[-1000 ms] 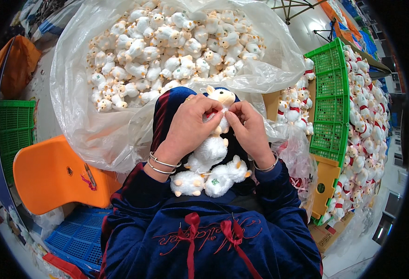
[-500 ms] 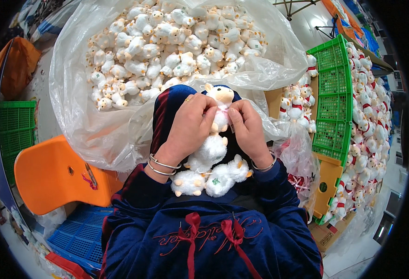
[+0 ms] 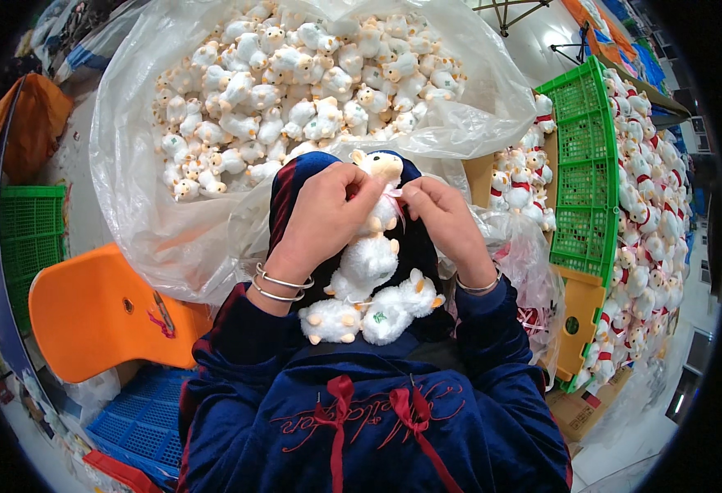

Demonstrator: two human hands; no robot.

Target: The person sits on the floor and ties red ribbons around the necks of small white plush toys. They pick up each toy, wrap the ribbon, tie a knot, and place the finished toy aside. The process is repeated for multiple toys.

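Plush lamb (image 3: 371, 246) | upright on lap, below clear bag of lambs (image 3: 295, 90) | left hand (image 3: 324, 222), right hand (image 3: 443, 218): both hands pinched shut at its neck ribbon (image 3: 394, 194)

Fluffy matt plush lamb (image 3: 369, 246), glossy crinkled plastic bag (image 3: 172, 230) (translucent), smooth orange plastic chair (image 3: 98, 316).

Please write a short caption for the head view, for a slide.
Both hands, left hand and right hand, hold a ribbon at a white plush lamb's neck.
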